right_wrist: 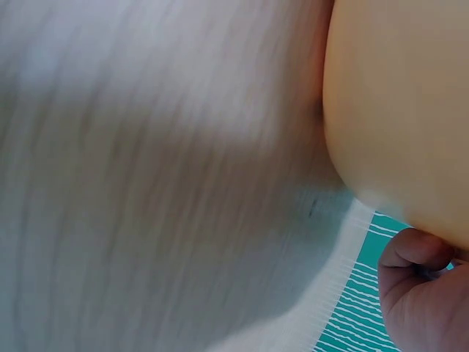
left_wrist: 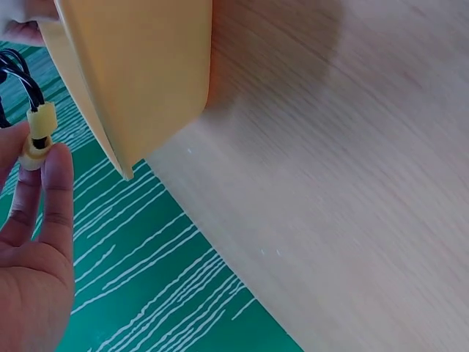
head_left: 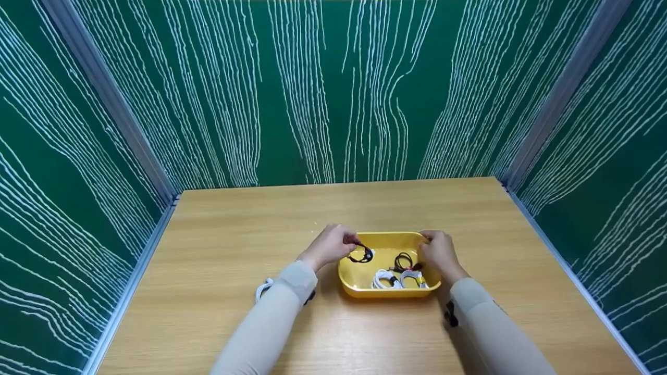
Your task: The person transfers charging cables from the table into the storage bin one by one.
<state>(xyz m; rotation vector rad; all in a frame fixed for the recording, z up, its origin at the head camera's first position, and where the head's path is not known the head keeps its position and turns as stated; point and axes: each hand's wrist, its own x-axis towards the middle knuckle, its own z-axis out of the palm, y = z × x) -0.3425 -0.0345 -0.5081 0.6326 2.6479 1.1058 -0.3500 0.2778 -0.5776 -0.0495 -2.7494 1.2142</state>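
My left hand (head_left: 332, 246) pinches a coiled black cable (head_left: 367, 255) above the left side of a yellow plastic bin (head_left: 391, 293). In the left wrist view, thumb and fingers hold a pale yellow piece (left_wrist: 44, 121) at the end of the black cable. My right hand (head_left: 439, 252) grips the bin's far right corner, and its curled fingers (right_wrist: 414, 249) show at the bin's edge in the right wrist view. Inside the bin lie another coiled black cable (head_left: 403, 261), a white coiled cable (head_left: 381, 276) with a black tie and a pale cable (head_left: 408, 277) with a yellow part.
Another white cable (head_left: 263, 287) lies on the wooden table (head_left: 234, 229), partly hidden by the left sleeve. Green walls with white lines (head_left: 338, 104) rise behind the table and at both sides, with metal posts (head_left: 125, 109) at the corners.
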